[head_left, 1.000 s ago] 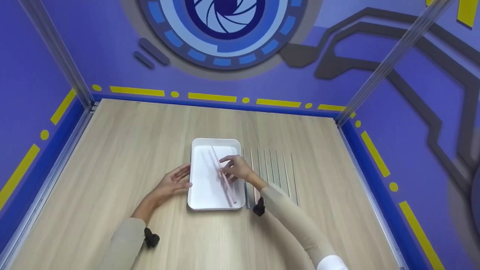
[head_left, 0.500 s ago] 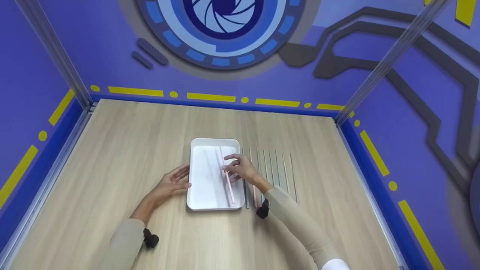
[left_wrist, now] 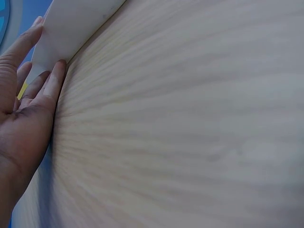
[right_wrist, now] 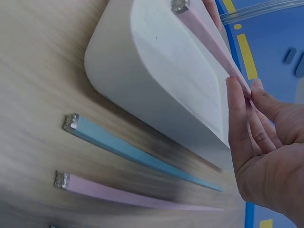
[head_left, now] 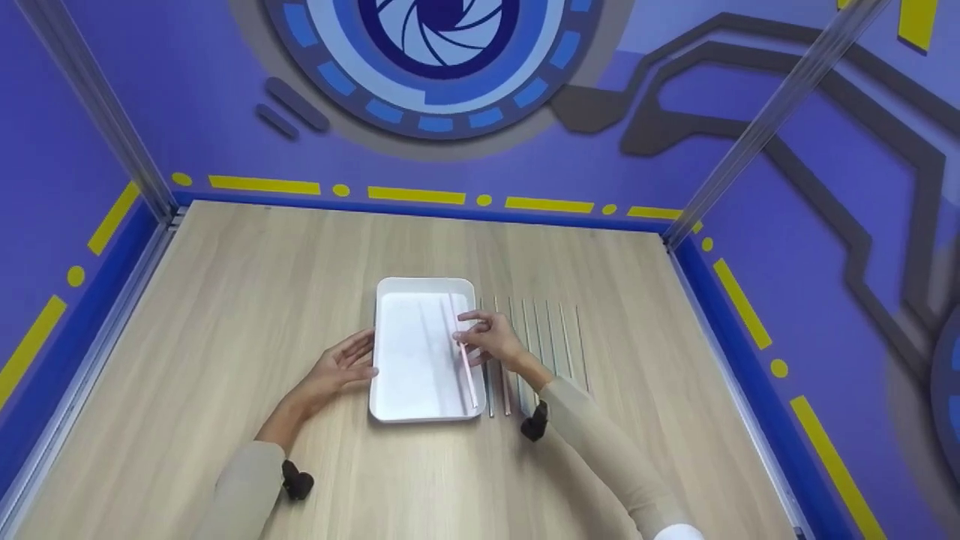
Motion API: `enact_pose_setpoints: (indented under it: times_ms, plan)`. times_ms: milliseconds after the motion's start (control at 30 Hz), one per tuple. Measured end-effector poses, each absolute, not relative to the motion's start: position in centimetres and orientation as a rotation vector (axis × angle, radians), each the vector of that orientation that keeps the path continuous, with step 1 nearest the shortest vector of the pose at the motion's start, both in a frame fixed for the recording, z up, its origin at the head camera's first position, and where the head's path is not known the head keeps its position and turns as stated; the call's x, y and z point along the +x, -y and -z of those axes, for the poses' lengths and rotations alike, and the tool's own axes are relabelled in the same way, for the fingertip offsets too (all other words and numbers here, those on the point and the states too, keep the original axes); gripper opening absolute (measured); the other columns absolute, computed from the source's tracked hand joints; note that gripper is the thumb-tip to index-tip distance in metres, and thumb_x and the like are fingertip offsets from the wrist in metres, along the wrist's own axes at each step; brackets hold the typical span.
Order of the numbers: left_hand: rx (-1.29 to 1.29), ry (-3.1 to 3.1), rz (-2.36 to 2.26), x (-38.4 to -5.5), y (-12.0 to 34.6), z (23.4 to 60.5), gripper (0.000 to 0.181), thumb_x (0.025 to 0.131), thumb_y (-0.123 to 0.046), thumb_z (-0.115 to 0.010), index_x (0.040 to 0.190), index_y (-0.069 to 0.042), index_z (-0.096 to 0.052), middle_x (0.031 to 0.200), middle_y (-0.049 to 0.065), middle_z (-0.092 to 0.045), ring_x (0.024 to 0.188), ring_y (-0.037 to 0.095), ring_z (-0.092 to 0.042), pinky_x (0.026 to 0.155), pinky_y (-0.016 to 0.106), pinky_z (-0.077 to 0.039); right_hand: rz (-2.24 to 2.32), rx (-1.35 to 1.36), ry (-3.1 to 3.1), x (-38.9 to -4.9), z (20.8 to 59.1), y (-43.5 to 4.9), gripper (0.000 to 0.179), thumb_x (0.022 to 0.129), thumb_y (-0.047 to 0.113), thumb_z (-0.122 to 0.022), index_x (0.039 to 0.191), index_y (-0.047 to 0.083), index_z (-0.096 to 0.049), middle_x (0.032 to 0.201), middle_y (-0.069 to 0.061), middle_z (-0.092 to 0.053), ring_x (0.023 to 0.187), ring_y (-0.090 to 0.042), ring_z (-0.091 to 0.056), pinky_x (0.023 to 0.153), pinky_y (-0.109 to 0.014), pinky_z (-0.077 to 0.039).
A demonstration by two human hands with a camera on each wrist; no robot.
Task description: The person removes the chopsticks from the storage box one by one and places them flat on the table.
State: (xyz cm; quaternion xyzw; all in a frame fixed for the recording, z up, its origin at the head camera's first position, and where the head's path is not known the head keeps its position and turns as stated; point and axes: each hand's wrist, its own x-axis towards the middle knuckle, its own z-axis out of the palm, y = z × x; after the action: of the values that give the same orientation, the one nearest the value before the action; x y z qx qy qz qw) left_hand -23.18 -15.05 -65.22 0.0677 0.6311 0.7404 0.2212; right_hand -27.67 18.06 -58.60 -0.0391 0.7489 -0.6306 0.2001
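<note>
My right hand (head_left: pixel 493 339) pinches a pink chopstick (head_left: pixel 467 373) between thumb and fingers over the right side of a white rectangular tray (head_left: pixel 409 360). In the right wrist view the chopstick (right_wrist: pixel 209 38) has a silver, patterned end cap and slants above the tray's rim. My left hand (head_left: pixel 337 369) rests beside the tray's left wall. Its fingers (left_wrist: pixel 57 78) are fairly straight, with fingertips right at the white side in the left wrist view. On the table just right of the tray lie a blue chopstick (right_wrist: pixel 128 149) and another pink chopstick (right_wrist: pixel 118 194), both silver-capped.
Several more thin chopsticks (head_left: pixel 564 330) lie side by side further right, partly hidden under my right forearm (head_left: pixel 600 442). The wooden table (head_left: pixel 247 300) is bounded by blue-purple panels (head_left: pixel 420 150) at the back and sides.
My right hand has moved right across the tray with the pink chopstick, which has swung from a slant to nearly parallel with the tray's long side. My left hand stays at the tray.
</note>
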Motion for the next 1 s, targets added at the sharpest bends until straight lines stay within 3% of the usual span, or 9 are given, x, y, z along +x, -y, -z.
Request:
enact_pose_setpoints:
  times_ms: [533, 1000]
  plan:
    - [0.17, -1.74, -2.023, -23.2, 15.1, 64.9, 0.084, 0.094, -0.004, -0.071, 0.163, -0.009, -0.022, 0.172, 0.013, -0.02, 0.16, 0.031, -0.017, 0.12, 0.021, -0.039, 1.797, -0.014, -2.114, -27.4, 58.2, -21.3, 0.048, 0.093, 0.005, -0.074, 0.137, -0.005, -0.06, 0.079, 0.0, -0.074, 0.064, -0.011, -0.072, 0.05, -0.025, -0.063]
    - [0.153, -1.761, -2.018, -23.2, 15.0, 65.1, 0.084, 0.094, -0.005, -0.072, 0.163, -0.009, -0.023, 0.171, 0.013, -0.02, 0.16, 0.032, -0.018, 0.12, 0.022, -0.039, 1.809, 0.03, -2.171, -27.0, 58.0, -24.5, 0.048, 0.093, 0.008, -0.074, 0.138, -0.002, -0.061, 0.088, -0.01, -0.077, 0.068, -0.011, -0.071, 0.052, -0.024, -0.063]
